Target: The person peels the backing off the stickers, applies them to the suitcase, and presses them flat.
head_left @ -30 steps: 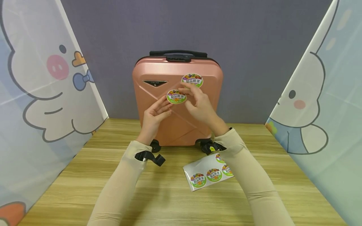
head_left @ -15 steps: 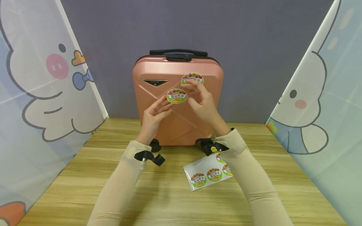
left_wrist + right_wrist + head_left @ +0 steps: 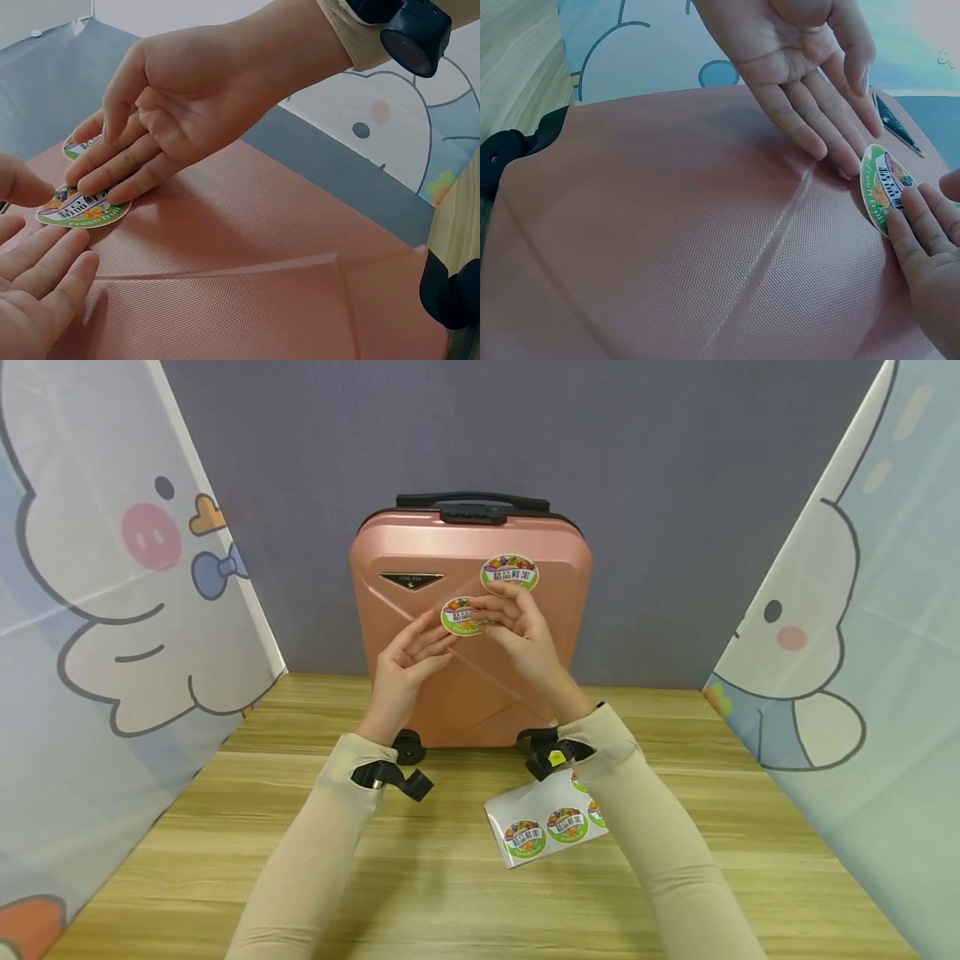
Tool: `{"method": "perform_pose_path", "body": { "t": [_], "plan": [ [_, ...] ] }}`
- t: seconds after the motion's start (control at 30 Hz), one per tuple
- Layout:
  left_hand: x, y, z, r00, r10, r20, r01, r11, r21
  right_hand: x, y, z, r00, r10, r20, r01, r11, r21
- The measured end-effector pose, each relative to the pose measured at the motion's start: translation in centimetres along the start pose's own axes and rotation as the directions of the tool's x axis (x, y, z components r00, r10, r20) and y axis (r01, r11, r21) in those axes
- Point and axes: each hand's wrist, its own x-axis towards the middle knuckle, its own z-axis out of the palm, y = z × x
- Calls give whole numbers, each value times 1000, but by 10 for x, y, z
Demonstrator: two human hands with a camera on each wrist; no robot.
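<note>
Nearest: sticker sheet (image 3: 534, 800) on the tabletop (image 3: 465, 893), partly behind the right sleeve (image 3: 652, 827). Beyond it, left grip (image 3: 401, 668): fingers extended, thumb apart, tips at the left edge of the lower sticker (image 3: 455, 617). Right grip (image 3: 527, 639): thumb apart, fingers laid over that sticker's right part. Lower sticker is at the pink suitcase (image 3: 472, 710) front, down-left of the upper sticker (image 3: 510, 567). Grey backdrop (image 3: 660, 527) behind.

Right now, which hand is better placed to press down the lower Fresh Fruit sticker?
Probably the right hand: its fingers lie across the lower Fresh Fruit sticker; the left hand is at its edge.
</note>
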Motion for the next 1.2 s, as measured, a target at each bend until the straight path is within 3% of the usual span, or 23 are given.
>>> {"method": "perform_pose_path", "body": {
  "t": [0.37, 0.73, 1.2],
  "plan": [
    [-5, 3, -8, 998, -16, 65, 14, 1000, 17, -1, 1, -4, 1000, 13, -12, -13, 1000, -25],
    [-9, -9, -9, 1000, -4, 14, 4, 1000, -4, -1, 0, -3, 999, -3, -35, 2, 1000, -30],
    [17, -8, 13, 991, -92, 100, 94, 996, -11, -5, 2, -8, 988, -100, -121, 96, 995, -36]
  ]
}}
